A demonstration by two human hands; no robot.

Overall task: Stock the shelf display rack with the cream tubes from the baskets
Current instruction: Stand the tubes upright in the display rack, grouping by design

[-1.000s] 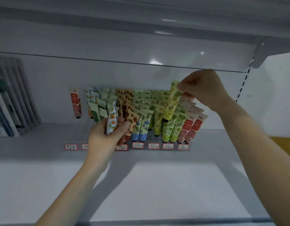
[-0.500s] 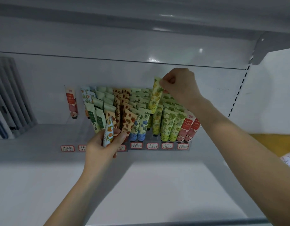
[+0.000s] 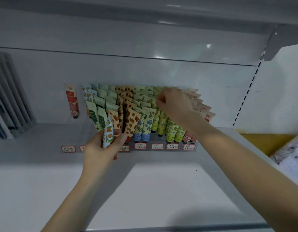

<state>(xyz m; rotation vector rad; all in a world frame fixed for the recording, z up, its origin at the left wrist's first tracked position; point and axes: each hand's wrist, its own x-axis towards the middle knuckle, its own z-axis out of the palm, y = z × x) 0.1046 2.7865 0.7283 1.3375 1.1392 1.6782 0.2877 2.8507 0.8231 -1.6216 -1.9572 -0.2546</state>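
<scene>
A clear tiered display rack (image 3: pixel 148 148) stands at the back of the white shelf, packed with rows of patterned cream tubes (image 3: pixel 128 114) and fronted by red-bordered labels. My left hand (image 3: pixel 101 151) is in front of the rack's left half, shut on a white tube with orange fruit print (image 3: pixel 108 133), held upright. My right hand (image 3: pixel 175 104) is over the yellow-green rows, with fingers pinched on the top of a yellow-green tube (image 3: pixel 157 118) that sits down among its row. The hand hides most of that tube's top.
A single pink tube (image 3: pixel 72 101) stands alone at the rack's far left. Grey slatted dividers (image 3: pixel 11 97) fill the shelf's left end. A yellow basket (image 3: pixel 265 143) with floral packets (image 3: pixel 292 158) is at the right. The upper shelf and its bracket (image 3: pixel 275 42) hang close overhead.
My right hand carried the yellow-green tube leftward and down into the rack's rows. My left hand with the orange-print tube stayed in front of the rack.
</scene>
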